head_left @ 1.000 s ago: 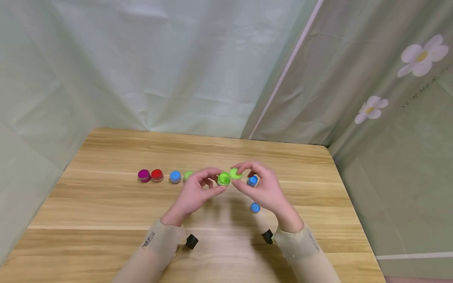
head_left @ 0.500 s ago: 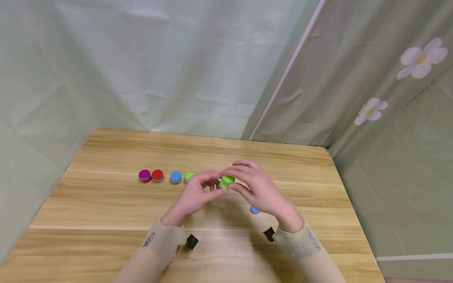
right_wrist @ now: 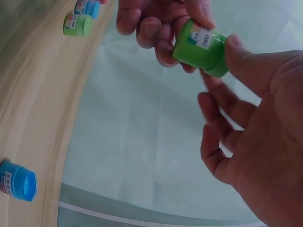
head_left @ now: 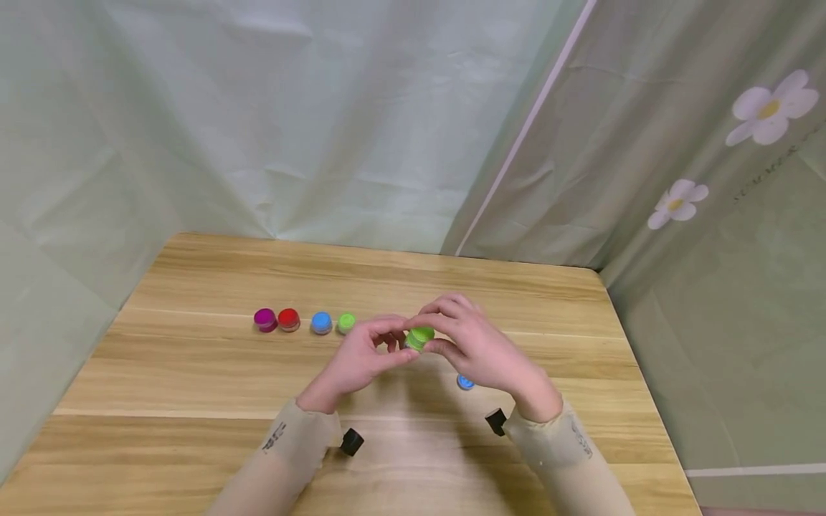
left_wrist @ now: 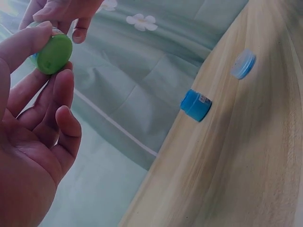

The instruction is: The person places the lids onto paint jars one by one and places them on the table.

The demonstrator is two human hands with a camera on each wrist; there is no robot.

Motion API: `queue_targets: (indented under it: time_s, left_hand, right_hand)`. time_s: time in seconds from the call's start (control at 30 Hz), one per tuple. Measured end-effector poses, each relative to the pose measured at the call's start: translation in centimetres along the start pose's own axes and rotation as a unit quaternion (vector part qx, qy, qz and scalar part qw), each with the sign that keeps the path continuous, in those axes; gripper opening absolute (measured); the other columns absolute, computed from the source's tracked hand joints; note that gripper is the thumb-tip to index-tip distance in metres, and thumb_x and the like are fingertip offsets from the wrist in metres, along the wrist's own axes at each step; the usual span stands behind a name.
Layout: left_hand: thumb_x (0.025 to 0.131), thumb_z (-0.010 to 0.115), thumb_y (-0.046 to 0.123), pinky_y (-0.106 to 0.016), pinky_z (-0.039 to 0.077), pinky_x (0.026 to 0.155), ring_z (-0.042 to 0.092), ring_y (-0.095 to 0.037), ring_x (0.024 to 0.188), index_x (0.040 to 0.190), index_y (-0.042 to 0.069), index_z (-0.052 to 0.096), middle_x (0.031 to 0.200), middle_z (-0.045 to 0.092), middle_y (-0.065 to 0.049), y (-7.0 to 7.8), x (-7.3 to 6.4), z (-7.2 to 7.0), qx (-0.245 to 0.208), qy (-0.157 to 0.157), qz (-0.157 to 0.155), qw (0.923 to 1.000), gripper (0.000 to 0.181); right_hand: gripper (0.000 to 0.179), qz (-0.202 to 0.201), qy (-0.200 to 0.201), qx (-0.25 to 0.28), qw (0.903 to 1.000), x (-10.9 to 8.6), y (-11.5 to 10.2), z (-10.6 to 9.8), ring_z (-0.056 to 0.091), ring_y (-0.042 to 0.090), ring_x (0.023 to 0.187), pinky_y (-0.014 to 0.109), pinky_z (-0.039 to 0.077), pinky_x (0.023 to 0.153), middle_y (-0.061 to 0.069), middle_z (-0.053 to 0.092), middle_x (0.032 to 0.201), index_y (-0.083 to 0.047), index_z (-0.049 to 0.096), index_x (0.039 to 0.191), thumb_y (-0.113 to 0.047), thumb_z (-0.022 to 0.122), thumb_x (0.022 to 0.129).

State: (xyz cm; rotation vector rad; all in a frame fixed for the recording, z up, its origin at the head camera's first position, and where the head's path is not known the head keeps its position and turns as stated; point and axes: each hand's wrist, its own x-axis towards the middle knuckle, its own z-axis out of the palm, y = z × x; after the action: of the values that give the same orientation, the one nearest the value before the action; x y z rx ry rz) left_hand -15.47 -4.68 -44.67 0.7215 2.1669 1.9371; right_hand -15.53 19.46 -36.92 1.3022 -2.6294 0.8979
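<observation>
Above the table, my left hand [head_left: 358,362] grips a small green paint jar [right_wrist: 193,48] by its body. My right hand [head_left: 480,351] pinches the green lid [right_wrist: 218,62] between thumb and fingers; the lid sits over the jar's mouth. A label shows on the jar's side in the right wrist view, and its green base faces the left wrist camera. Close by on the table stands a lidless blue paint jar [left_wrist: 196,105], hidden behind my right hand in the head view. Its blue lid [head_left: 465,382] lies apart from it, nearer to me.
Left of my hands, a row of capped paint jars stands on the wooden table [head_left: 193,373]: purple [head_left: 265,320], red [head_left: 288,319], light blue [head_left: 321,322] and green [head_left: 346,322]. Curtains [head_left: 361,129] hang behind the table and at its sides.
One second ago the green lid was apart from the open jar, beside it. My right hand has moved it left onto the jar's mouth; both hands have since shifted slightly right.
</observation>
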Motion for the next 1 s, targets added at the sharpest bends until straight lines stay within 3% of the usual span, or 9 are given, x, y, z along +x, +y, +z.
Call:
queue_targets:
  time_s: [0.3,0.47,0.57,0.67,0.83,1.0]
  left_hand:
    - [0.096,0.082,0.012,-0.031,0.05,0.081,0.06,-0.027,0.094,0.127,0.017,0.078,0.119,0.074,0.002,-0.04,-0.04,0.0,-0.003,0.004,-0.013,0.9999,0.032]
    - [0.095,0.083,0.008,-0.031,0.05,0.08,0.06,-0.031,0.092,0.129,0.012,0.077,0.117,0.074,0.0,-0.17,-0.12,0.07,-0.007,0.004,-0.004,1.0,0.034]
    - [0.095,0.083,0.007,-0.031,0.051,0.08,0.06,-0.03,0.092,0.127,0.011,0.077,0.116,0.074,0.0,-0.17,-0.12,0.13,-0.006,0.005,-0.002,1.0,0.033]
    - [0.095,0.083,0.008,-0.032,0.051,0.081,0.061,-0.027,0.092,0.126,0.011,0.077,0.114,0.074,0.0,-0.14,-0.06,0.14,-0.004,0.009,-0.007,0.9999,0.032]
    - [0.096,0.082,0.01,-0.032,0.052,0.082,0.061,-0.025,0.093,0.127,0.01,0.076,0.108,0.073,-0.003,-0.17,-0.03,0.01,-0.007,0.016,-0.011,0.9998,0.033]
    - [0.096,0.083,0.013,-0.035,0.051,0.082,0.06,-0.027,0.093,0.129,0.013,0.076,0.105,0.07,-0.004,-0.24,-0.09,-0.27,-0.002,0.017,-0.02,0.9997,0.034]
  right_hand:
    - [0.038,-0.01,0.007,0.0,0.9999,-0.08,0.15,0.1,0.053,0.019,0.133,0.049,0.039,0.103,-0.009,0.068,0.134,-0.02,0.073,0.132,-0.01,0.079,0.096]
    - [0.038,0.013,0.028,-0.048,0.9984,-0.04,0.13,0.37,0.053,0.019,0.126,0.046,0.039,0.095,-0.01,0.069,0.123,-0.021,0.074,0.124,-0.033,0.087,0.09]
    - [0.045,0.037,0.039,-0.074,0.9958,0.13,0.13,0.65,0.054,0.021,0.122,0.048,0.04,0.098,-0.008,0.069,0.117,-0.02,0.072,0.117,-0.048,0.088,0.085]
    - [0.056,0.053,0.046,-0.078,0.9945,0.18,0.22,0.87,0.053,0.024,0.125,0.051,0.039,0.104,-0.004,0.067,0.125,-0.018,0.07,0.127,-0.056,0.084,0.087]
    - [0.053,0.012,0.039,-0.035,0.9986,-0.05,0.56,0.67,0.049,0.024,0.137,0.052,0.036,0.113,-0.001,0.06,0.146,-0.019,0.06,0.151,-0.038,0.074,0.103]
    - [0.041,-0.046,0.027,-0.019,0.9984,-0.02,0.99,0.47,0.051,0.023,0.136,0.048,0.04,0.113,-0.001,0.064,0.141,-0.016,0.065,0.146,-0.015,0.07,0.105]
